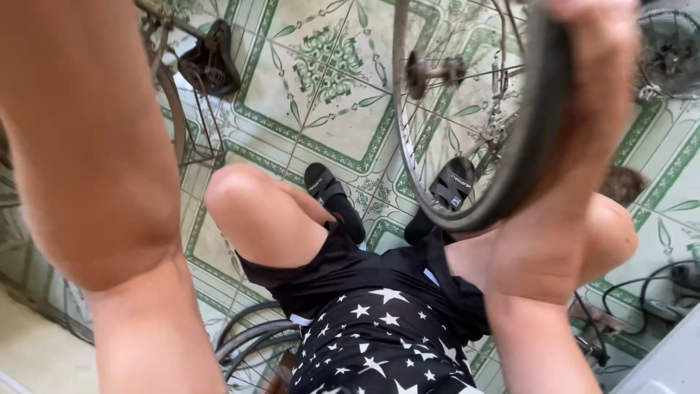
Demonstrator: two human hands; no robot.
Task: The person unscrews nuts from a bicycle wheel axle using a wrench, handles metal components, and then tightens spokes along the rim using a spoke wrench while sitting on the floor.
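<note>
At the upper right of the frame, the right hand (pixel 594 29) grasps the black tyre (pixel 536 138) of a bicycle wheel (pixel 467 109), fingers clenched over its edge. The left hand is out of view above the upper left, so its fingers cannot be told. The step in hand looks like working the tyre along the rim; the next move probably calls for a firm, shifting grip.

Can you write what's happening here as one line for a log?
right hand: gripping tyre of bicycle wheel | left hand: out of view, forearm raised | person: seated, sandals on tiled floor
</note>
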